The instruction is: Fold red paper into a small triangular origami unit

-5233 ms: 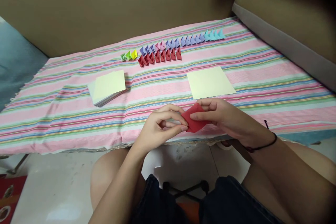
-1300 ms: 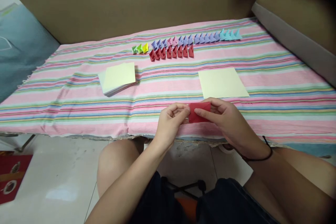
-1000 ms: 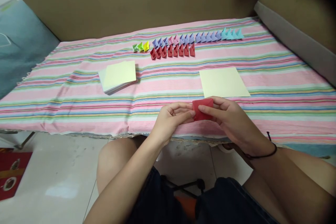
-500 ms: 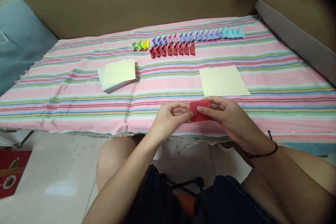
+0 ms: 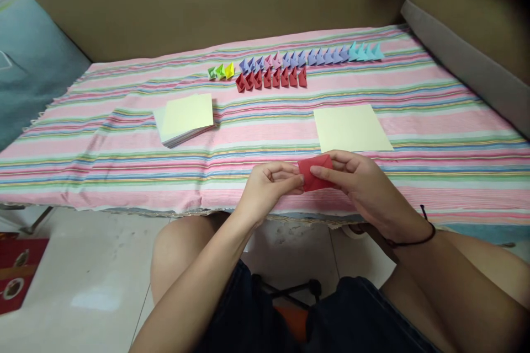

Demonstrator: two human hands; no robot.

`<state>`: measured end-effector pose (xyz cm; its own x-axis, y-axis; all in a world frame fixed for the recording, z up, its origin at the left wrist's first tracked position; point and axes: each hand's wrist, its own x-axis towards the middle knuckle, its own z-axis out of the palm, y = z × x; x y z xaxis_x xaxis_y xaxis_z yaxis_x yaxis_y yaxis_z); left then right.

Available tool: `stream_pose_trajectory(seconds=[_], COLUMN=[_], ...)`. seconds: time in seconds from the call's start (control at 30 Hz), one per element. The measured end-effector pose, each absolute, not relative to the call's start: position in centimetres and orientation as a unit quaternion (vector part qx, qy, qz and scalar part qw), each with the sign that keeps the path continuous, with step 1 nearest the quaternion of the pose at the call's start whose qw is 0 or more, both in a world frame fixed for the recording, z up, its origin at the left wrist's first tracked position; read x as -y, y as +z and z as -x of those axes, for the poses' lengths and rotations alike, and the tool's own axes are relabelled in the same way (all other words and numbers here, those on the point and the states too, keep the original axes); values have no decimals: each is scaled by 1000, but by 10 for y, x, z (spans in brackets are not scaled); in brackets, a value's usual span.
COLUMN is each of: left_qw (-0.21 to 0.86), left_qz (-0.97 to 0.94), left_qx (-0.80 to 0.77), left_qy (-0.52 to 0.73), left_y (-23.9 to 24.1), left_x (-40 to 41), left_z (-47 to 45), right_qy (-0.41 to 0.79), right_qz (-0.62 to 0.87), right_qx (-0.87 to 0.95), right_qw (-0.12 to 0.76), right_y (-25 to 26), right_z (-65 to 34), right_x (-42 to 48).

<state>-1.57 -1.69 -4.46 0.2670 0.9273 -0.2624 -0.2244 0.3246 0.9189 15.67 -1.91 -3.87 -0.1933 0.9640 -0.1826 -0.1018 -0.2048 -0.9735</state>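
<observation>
A small folded red paper (image 5: 315, 172) is held just above the near edge of the striped cloth (image 5: 103, 171). My left hand (image 5: 268, 187) pinches its left end with curled fingers. My right hand (image 5: 360, 182) grips its right side, thumb on top. A black cord circles my right wrist.
A stack of pale yellow sheets (image 5: 186, 118) lies at the left, a single pale sheet (image 5: 351, 128) just beyond my hands. Rows of several small folded paper pieces (image 5: 293, 63), green, purple, pink, blue and red, line the far side. A cushion (image 5: 467, 38) borders the right.
Over five seconds the red paper went from a wider diamond shape to a narrower folded strip. In the last second my hands barely moved.
</observation>
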Motion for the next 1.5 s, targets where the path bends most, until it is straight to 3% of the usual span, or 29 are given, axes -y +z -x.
stream_pose_trajectory(seconds=[0.57, 1.07, 1.5], left_qw=[695, 610, 631], left_qz=[-401, -493, -498], left_qx=[-442, -453, -410], left_qy=[401, 424, 430], left_y=[-43, -38, -36], left_x=[18, 18, 18], left_z=[14, 12, 13], right_qy=[598, 609, 621], right_qz=[476, 478, 480], right_qx=[471, 466, 465], right_qw=[440, 429, 409], right_y=[-40, -40, -35], right_z=[-157, -156, -161], right_x=[19, 19, 21])
